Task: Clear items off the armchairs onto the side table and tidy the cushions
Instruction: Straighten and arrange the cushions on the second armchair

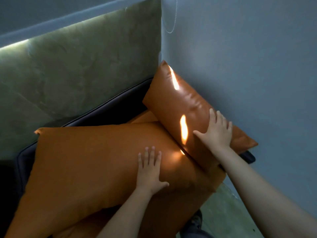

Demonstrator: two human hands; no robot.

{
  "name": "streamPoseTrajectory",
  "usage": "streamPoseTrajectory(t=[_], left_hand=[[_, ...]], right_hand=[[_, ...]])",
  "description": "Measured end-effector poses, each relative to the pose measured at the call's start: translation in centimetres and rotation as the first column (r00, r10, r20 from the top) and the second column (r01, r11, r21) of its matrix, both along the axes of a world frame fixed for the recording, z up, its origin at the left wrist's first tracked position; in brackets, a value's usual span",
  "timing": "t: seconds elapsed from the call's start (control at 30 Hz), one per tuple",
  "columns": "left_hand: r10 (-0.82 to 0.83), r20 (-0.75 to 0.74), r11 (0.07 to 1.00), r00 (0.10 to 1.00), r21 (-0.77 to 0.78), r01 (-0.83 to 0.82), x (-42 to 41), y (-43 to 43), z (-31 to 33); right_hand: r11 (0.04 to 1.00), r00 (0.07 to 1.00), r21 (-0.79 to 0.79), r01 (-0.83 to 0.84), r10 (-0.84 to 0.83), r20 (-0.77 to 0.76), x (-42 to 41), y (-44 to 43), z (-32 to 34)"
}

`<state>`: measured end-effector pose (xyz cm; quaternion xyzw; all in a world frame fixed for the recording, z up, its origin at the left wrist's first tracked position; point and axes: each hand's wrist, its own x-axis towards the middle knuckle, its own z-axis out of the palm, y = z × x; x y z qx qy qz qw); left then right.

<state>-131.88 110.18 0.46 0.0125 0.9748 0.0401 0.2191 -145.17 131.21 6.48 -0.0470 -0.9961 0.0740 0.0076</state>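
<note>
Two tan leather cushions lie on a dark armchair (109, 109). The large cushion (89, 162) lies flat across the seat, and my left hand (150, 170) presses on it with straight, spread fingers. The smaller cushion (173, 103) leans against the grey wall at the right. My right hand (217, 132) rests flat on that cushion's lower part, fingers reaching over its far edge. A third tan cushion edge (145, 116) peeks out between the two.
A green padded panel (82, 69) rises behind the chair on the left. A grey-blue wall (248, 66) closes in the right side, with a thin bead cord (173, 21) hanging in the corner. A strip of greenish floor (223, 213) shows at the lower right.
</note>
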Motion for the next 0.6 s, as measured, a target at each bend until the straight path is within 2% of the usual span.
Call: streamPoseTrajectory(t=[0.17,0.3,0.47,0.6], left_hand=[[0.059,-0.019,0.996,0.998,-0.067,-0.06,-0.5,1.0,-0.3],[0.081,-0.033,0.991,0.996,-0.104,-0.084,-1.4,0.9,-0.3],[0.065,-0.051,0.985,0.997,-0.16,-0.073,-1.2,1.1,-0.5],[0.094,-0.083,0.98,0.992,-0.17,-0.108,-1.0,1.5,-1.0]], right_hand=[[0.999,0.98,0.001,-0.044,0.043,0.196,1.1,5.6,-2.4],[0.988,0.975,0.012,-0.154,0.15,0.163,1.6,7.2,-3.3],[0.983,0.969,-0.014,-0.185,0.185,0.164,1.5,8.2,-4.1],[0.977,0.97,-0.096,-0.192,0.204,0.134,2.5,8.2,-4.5]])
